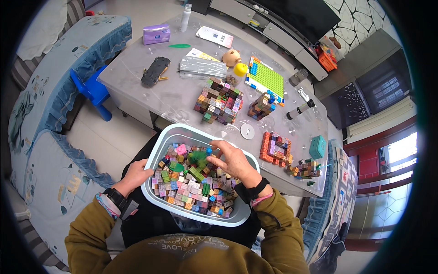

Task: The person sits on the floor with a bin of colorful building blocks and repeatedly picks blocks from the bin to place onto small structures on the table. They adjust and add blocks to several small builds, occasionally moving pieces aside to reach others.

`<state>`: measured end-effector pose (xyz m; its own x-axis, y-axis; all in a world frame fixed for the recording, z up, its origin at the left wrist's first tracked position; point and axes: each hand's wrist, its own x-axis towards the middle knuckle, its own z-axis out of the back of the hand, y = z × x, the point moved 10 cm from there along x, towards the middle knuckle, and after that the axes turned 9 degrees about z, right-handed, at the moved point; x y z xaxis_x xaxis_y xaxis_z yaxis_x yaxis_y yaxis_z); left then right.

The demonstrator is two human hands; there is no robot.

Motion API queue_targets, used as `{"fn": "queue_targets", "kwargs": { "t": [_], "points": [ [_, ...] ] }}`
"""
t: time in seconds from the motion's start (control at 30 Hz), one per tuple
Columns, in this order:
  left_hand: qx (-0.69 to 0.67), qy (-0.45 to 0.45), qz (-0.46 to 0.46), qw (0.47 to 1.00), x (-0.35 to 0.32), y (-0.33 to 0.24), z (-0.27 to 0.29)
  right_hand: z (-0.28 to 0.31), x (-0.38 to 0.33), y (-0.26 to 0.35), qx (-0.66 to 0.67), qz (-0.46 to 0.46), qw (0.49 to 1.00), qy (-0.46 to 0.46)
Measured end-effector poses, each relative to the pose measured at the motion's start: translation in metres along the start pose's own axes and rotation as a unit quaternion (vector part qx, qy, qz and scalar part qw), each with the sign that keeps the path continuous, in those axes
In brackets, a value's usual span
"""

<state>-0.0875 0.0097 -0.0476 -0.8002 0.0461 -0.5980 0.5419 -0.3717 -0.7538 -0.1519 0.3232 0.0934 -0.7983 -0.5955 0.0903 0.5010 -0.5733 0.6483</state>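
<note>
A pale blue plastic basin point(184, 214) rests on my lap, filled with loose toy building bricks point(186, 188) of many colours. Gripping its left rim is my left hand point(136, 175), the thumb on the edge and the other fingers mostly hidden. Over the right part of the basin hovers my right hand point(235, 160), fingers apart and nothing visible between them. Near its fingertips a bushy green plant piece point(198, 158) stands out among the bricks. A pink piece point(181, 149) and a green oval piece point(176, 167) lie left of it.
Beyond the basin is a grey table point(178, 101) with a large brick build point(219, 101), a smaller build point(262, 107), a red brick frame point(276, 149) and a green baseplate point(267, 78). A blue stool point(93, 91) stands left. Sofas flank both sides.
</note>
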Motion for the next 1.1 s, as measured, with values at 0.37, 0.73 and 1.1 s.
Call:
{"fn": "queue_targets", "kwargs": {
  "t": [0.37,0.73,1.1],
  "points": [
    [-0.006,0.001,0.001,1.0,0.002,-0.001,-0.005,0.054,0.109,-0.018,-0.304,0.047,0.945,-0.112],
    [-0.009,0.012,-0.003,1.0,0.002,0.001,-0.004,0.028,0.125,-0.033,-0.312,0.035,0.945,-0.087],
    [-0.01,0.013,-0.011,1.0,0.002,-0.002,-0.008,-0.03,0.028,0.074,-0.085,0.185,0.977,0.065]
  ]
}}
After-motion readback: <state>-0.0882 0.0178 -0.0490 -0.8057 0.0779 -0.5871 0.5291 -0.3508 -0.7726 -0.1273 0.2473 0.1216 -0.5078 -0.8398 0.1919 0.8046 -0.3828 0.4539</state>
